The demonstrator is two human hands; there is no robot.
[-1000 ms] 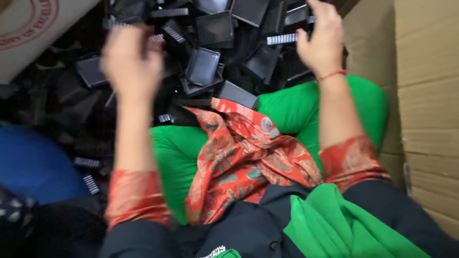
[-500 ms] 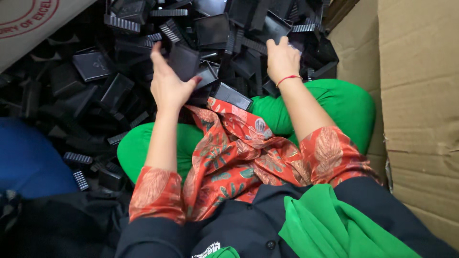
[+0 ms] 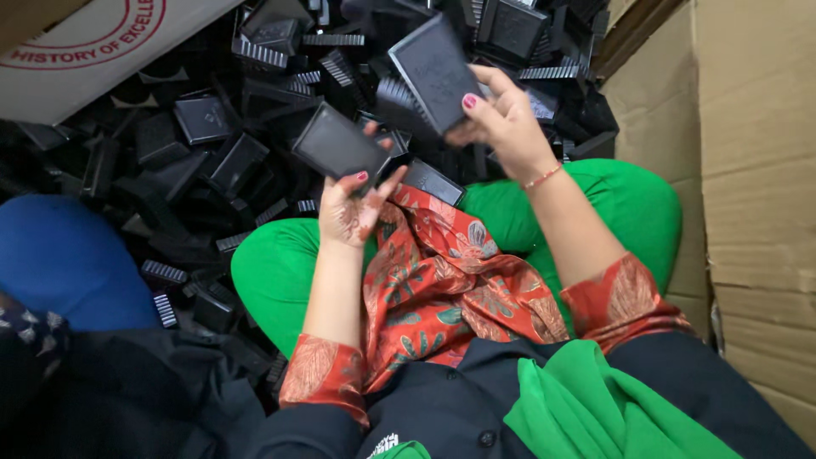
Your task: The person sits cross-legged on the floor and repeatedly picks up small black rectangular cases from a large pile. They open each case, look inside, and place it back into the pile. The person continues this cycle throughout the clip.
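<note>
— What lies underneath it all?

— A heap of black plastic parts [image 3: 212, 153] covers the floor, walled by brown cardboard [image 3: 748, 144] on the right and a white carton [image 3: 93, 59] at top left.

— And the hands?

— The left hand [image 3: 353, 208] has its grip closed on a black square tray [image 3: 338, 146], held over the green-clad lap [image 3: 280, 272]. The right hand [image 3: 501, 119] grips a second black tray [image 3: 433, 72], tilted, higher up above the heap.

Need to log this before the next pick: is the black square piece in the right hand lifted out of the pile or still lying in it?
Lifted out. The right hand holds the black square piece tilted, above the pile of black parts.
</note>
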